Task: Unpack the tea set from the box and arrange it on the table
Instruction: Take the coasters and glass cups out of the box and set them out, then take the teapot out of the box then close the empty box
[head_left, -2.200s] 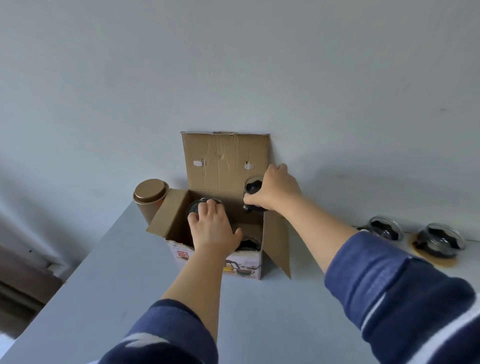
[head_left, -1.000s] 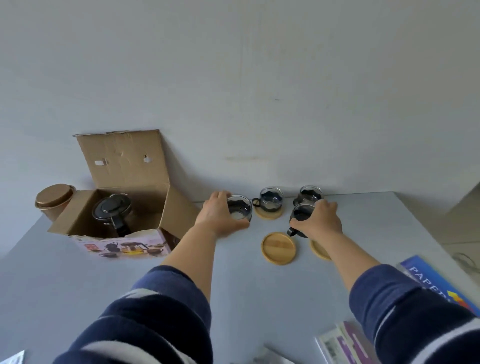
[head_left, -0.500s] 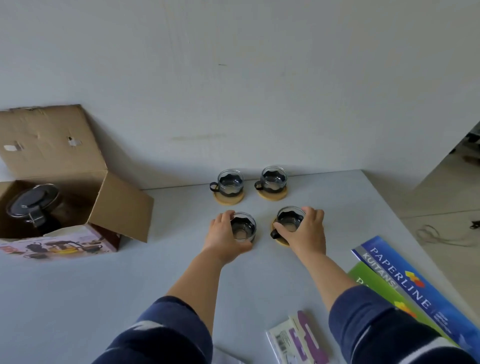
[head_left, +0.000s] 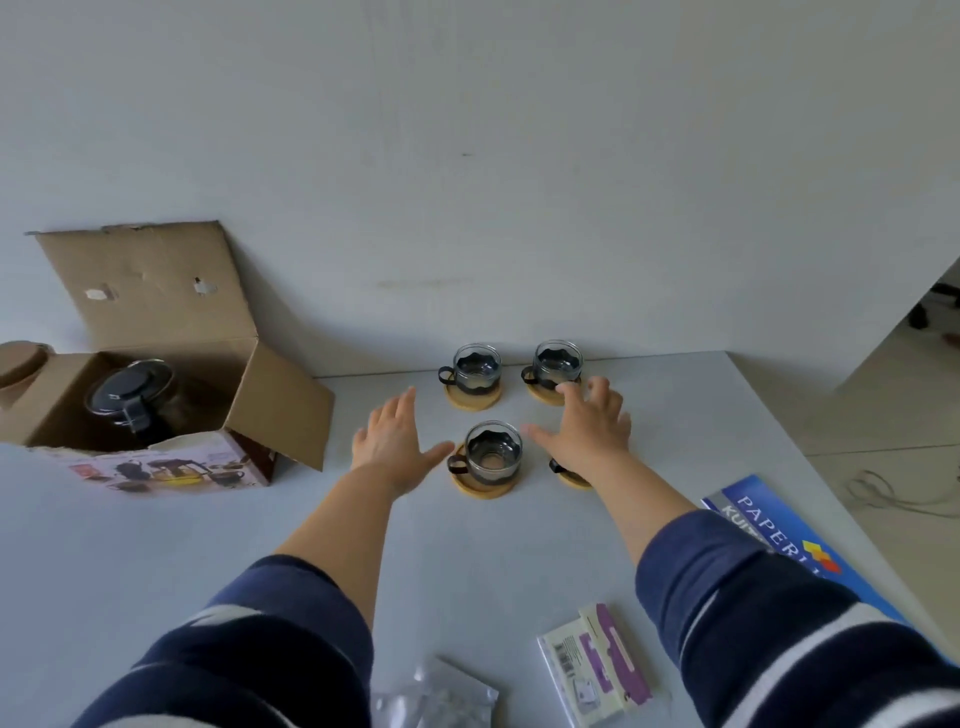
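Glass tea cups with dark holders stand on round wooden coasters on the grey table: a far-left cup, a far-right cup and a near-left cup. A fourth cup is mostly hidden under my right hand. My left hand hovers open just left of the near-left cup, not touching it. My right hand is open with fingers spread above the fourth cup. The cardboard box lies open at left with the glass teapot inside.
A tan tin stands behind the box at the left edge. Blue paper reams lie at the right table edge. A purple-and-white packet and a silver pouch lie near me. The wall runs close behind the cups.
Both hands carried cups from the box to the coasters, set them down, and have now let go and lifted off with fingers spread.
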